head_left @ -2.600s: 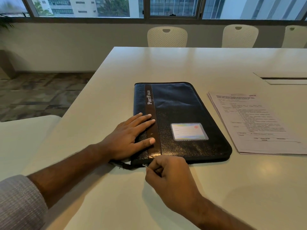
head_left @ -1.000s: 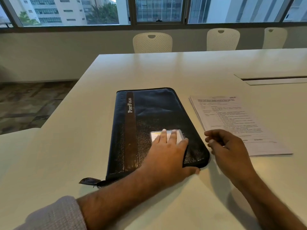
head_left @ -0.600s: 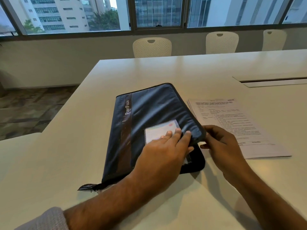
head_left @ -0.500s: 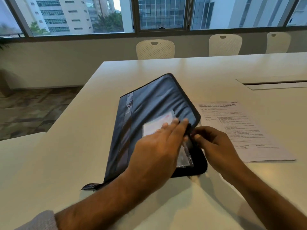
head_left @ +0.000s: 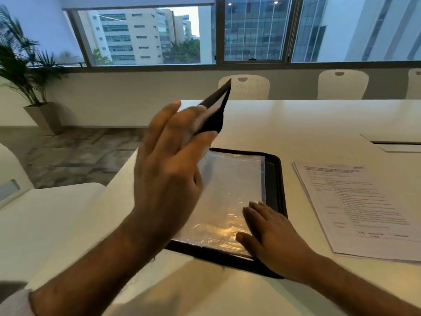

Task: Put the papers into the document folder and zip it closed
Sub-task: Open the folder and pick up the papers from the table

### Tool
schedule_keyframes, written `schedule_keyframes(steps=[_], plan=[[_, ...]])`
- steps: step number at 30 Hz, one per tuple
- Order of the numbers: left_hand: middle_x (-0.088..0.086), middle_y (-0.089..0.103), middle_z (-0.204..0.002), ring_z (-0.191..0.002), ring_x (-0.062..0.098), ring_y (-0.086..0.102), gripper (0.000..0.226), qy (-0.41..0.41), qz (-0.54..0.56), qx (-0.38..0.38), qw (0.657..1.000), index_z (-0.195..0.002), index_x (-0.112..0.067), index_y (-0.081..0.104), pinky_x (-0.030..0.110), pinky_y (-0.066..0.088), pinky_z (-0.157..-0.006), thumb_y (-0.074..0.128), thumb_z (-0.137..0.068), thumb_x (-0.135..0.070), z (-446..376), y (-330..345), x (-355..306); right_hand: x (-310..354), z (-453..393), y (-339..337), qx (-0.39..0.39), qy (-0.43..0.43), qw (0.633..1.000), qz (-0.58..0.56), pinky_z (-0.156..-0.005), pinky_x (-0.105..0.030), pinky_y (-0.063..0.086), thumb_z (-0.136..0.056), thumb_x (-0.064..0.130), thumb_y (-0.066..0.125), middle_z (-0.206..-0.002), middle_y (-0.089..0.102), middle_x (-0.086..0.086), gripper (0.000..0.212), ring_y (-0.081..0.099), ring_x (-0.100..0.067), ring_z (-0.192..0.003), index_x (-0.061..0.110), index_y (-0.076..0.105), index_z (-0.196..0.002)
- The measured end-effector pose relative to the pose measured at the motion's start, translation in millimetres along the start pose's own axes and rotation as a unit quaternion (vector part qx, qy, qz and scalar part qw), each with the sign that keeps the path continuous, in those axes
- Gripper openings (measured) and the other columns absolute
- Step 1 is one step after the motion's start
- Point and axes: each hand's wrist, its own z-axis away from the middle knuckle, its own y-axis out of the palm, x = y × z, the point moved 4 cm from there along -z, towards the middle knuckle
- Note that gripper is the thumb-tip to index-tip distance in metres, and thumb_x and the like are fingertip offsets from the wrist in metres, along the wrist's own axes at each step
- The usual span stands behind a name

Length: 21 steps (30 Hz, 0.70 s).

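Left hand (head_left: 168, 179) is raised, its fingers and thumb gripping the lifted cover (head_left: 216, 110) of the folder (head_left: 275, 179), while the right hand (head_left: 271, 233) is laid flat, fingers straight, on the clear sleeve (head_left: 227, 190) inside. Papers (head_left: 355, 206) are seen stacked just beside the folder on the table (head_left: 296, 124). Unzipping appears done; loading and zipping are judged left.

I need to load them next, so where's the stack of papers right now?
In the head view, the stack of papers lies flat on the white table, right of the open folder.
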Motion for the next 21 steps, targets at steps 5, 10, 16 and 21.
schedule_keyframes(steps=[5, 10, 16, 21], plan=[[0.012, 0.057, -0.137, -0.138, 0.036, 0.036, 0.055, -0.025, -0.125, 0.033, 0.991, -0.101, -0.010, 0.075, 0.047, 0.024, -0.112, 0.020, -0.101, -0.013, -6.4, -14.2, 28.4, -13.8, -0.1, 2.5, 0.042, 0.001, 0.999, 0.009, -0.112, -0.025, -0.005, -0.083, 0.077, 0.015, -0.159, -0.006, 0.013, 0.079, -0.015, 0.000, -0.138, 0.037, -0.002, -0.149], [0.018, 0.056, -0.134, -0.128, 0.040, 0.043, 0.034, -0.081, -0.194, 0.140, 0.968, -0.110, -0.003, 0.070, 0.054, 0.035, -0.098, 0.053, -0.082, 0.001, -13.3, -20.0, 61.7, -24.1, 4.1, -2.5, 0.061, 0.000, 0.998, 0.002, -0.116, -0.026, -0.001, -0.084, 0.074, 0.022, -0.157, -0.008, 0.020, 0.076, -0.013, 0.002, -0.141, 0.042, -0.002, -0.148], [0.027, 0.059, -0.123, -0.104, 0.048, 0.049, 0.032, -0.129, -0.279, 0.184, 0.934, -0.109, 0.005, 0.067, 0.058, 0.046, -0.082, 0.058, -0.078, 0.001, -1.7, -35.6, 106.4, -42.9, 4.4, -14.8, 0.084, -0.004, 0.996, 0.003, -0.115, -0.028, 0.008, -0.081, 0.075, 0.027, -0.150, -0.007, 0.028, 0.075, -0.007, 0.005, -0.139, 0.047, 0.003, -0.146], [0.023, 0.053, -0.131, -0.110, 0.045, 0.046, 0.048, -0.184, -0.322, 0.198, 0.907, -0.124, -0.003, 0.058, 0.057, 0.045, -0.085, 0.061, -0.084, -0.029, 34.1, -33.6, 129.7, -48.0, -1.9, -23.9, 0.009, 0.025, 0.996, -0.082, -0.112, -0.030, 0.024, -0.093, 0.045, 0.049, -0.152, 0.028, 0.019, 0.047, 0.024, 0.000, -0.138, 0.037, 0.042, -0.139]])
